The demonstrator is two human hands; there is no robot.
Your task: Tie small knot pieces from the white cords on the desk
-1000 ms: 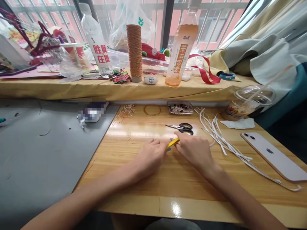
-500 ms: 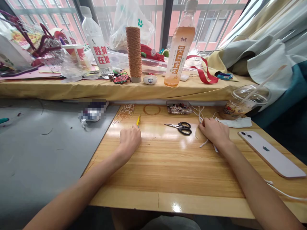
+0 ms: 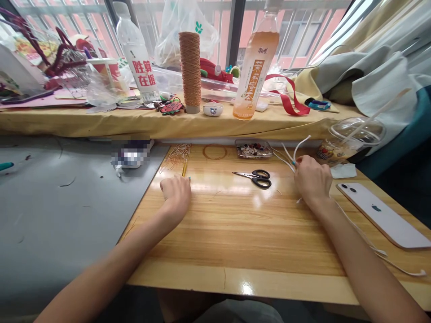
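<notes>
Your left hand [image 3: 175,194] rests knuckles-up on the wooden table [image 3: 242,242], fingers curled loosely under. You cannot tell from this angle whether it grips anything. A thin yellow tool [image 3: 184,168] lies just beyond its fingertips, close to them but not clearly in them, pointing toward a tangle of copper wire [image 3: 176,155] at the table's far edge.

Your right hand [image 3: 312,179] is closed around white cords [image 3: 292,154]. Several strands rise out of the fist toward the sill, one curling up and to the right. More cord trails out behind your wrist, along the table and past the phone [image 3: 384,214], which lies face down just right of your forearm.

Between your hands, nearer the right one, black-handled scissors [image 3: 256,176] lie flat with blades pointing left. Behind them sit a small clear tray of beads [image 3: 253,149] and, to its left, a ring of copper wire [image 3: 214,152]. A lidded plastic cup [image 3: 350,139] with a straw stands at the far right, a white tissue [image 3: 343,171] in front of it.

On the cloth-covered sill above stand a spool of orange thread [image 3: 190,72], a water bottle [image 3: 137,58] and a bottle of peach-coloured tea [image 3: 255,67], with a red ribbon [image 3: 289,96] looping to the right. A grey mat [image 3: 67,211] covers the surface left of the table.
</notes>
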